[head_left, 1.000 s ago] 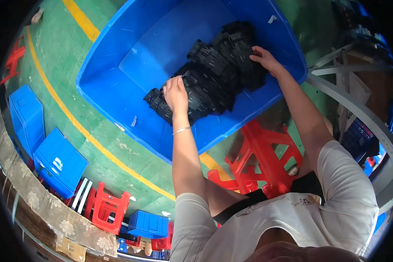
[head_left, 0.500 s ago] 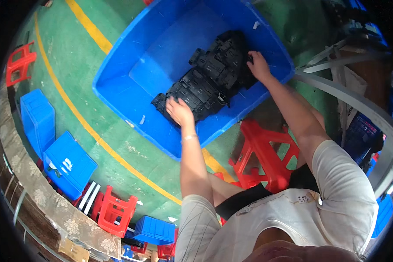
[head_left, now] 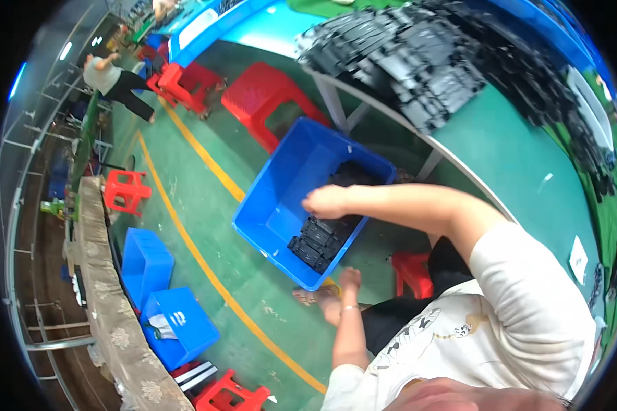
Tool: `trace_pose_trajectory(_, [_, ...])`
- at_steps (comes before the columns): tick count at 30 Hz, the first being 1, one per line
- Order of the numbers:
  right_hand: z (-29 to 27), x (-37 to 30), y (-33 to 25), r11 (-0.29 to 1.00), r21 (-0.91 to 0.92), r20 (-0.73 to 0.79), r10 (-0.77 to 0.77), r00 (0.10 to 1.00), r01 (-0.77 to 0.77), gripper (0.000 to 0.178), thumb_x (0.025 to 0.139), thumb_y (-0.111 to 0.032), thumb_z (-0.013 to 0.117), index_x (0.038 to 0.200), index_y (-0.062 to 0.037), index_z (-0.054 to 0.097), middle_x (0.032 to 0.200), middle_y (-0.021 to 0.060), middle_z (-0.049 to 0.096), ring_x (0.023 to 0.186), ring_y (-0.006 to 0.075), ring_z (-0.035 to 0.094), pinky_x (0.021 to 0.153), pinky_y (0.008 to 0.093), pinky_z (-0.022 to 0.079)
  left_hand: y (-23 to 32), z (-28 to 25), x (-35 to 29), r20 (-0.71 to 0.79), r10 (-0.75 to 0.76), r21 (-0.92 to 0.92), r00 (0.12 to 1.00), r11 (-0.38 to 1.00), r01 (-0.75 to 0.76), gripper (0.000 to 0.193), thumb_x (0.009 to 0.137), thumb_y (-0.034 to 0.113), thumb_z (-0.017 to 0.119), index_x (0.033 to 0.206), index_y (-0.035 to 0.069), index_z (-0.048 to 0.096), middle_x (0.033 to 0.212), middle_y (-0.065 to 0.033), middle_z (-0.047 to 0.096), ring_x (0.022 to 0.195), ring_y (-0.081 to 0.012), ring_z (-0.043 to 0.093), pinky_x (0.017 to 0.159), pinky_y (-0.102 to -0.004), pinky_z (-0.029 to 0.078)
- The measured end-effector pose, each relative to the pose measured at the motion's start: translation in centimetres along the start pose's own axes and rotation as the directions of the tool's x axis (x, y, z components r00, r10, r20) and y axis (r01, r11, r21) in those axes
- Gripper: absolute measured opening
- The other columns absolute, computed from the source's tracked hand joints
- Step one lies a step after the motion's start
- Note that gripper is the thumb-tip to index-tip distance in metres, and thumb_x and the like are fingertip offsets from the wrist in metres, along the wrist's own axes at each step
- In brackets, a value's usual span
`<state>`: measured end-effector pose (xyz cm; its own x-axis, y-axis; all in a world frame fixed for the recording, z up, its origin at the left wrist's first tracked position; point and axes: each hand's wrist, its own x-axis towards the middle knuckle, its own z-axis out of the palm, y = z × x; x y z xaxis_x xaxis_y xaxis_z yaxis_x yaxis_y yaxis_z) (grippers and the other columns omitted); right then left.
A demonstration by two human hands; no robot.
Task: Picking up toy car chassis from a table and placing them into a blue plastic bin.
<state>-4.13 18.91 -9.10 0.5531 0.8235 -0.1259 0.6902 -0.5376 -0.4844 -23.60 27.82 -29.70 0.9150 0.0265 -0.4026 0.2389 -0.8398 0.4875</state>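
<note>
A blue plastic bin (head_left: 264,185) stands on the floor in front of me. Black moulded plastic parts (head_left: 317,241) lie in a row along its near right side. Over the bin my right hand (head_left: 325,201) hangs above the parts, apart from them; motion smears its fingers, which look partly curled. My left hand (head_left: 349,278) is just outside the bin's near corner, fingers curled in, with nothing showing in it. On the table (head_left: 528,151) at the upper right, many more black plastic parts (head_left: 404,58) are laid out in dense rows.
Red stools (head_left: 271,103) stand beyond the bin, with another red stool (head_left: 411,274) by my legs. Two blue bins (head_left: 178,329) sit at the left by a patterned cloth-covered edge (head_left: 116,308). A person (head_left: 106,75) stands far off at the upper left.
Both hands have left the black parts in the bin. My left hand drew back outside it and my right hand rose. The view has swung to bring the table in.
</note>
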Motion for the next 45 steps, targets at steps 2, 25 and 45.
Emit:
trace_pose_trajectory(2, [-6.8, -1.7, -3.0, 0.984, 0.031, -0.186, -0.168, 0.968, 0.177, 0.017, 0.066, -0.015, 0.052, 0.077, -0.0023, 0.049, 0.073, 0.0145, 0.053, 0.071, 0.0313, 0.052, 0.060, 0.0391, 0.041, 1.0, -3.4, 2.5, -0.281, 0.025, -0.093, 0.959, 0.994, -0.053, 0.022, 0.069, 0.024, 0.049, 0.073, 0.002, 0.051, 0.075, -0.0173, 0.054, 0.071, -0.0341, 0.051, 0.062, -0.0418, 0.041])
trace_pose_trajectory(25, [-17.1, -23.9, 3.4, -0.245, 0.880, -0.050, 0.806, 0.590, 0.408, 0.054, 0.070, -0.021, 0.060, 0.107, 0.0051, 0.031, 0.106, 0.0143, 0.042, 0.099, 0.0224, 0.043, 0.086, 0.0328, 0.034, 41.8, -42.1, 23.7, 0.527, 0.312, 0.111, 0.791, 0.897, -0.428, 0.095, 0.055, 0.058, 0.057, 0.120, -0.002, 0.024, 0.125, -0.0175, 0.024, 0.116, -0.0262, 0.024, 0.094, -0.0349, 0.020])
trace_pose_trajectory(45, [-18.0, -23.3, 6.9, -0.311, 0.810, -0.011, 0.840, 0.543, 0.497, 0.037, 0.072, -0.024, 0.058, 0.099, -0.0021, 0.047, 0.094, 0.0093, 0.053, 0.085, 0.0182, 0.052, 0.078, 0.0329, 0.042, 35.3, -40.4, 18.1, 0.405, 0.155, -0.423, 0.901, 0.905, 0.035, 0.048, 0.066, 0.042, 0.059, 0.094, 0.003, 0.053, 0.087, -0.0061, 0.057, 0.074, -0.0123, 0.055, 0.064, -0.0233, 0.045])
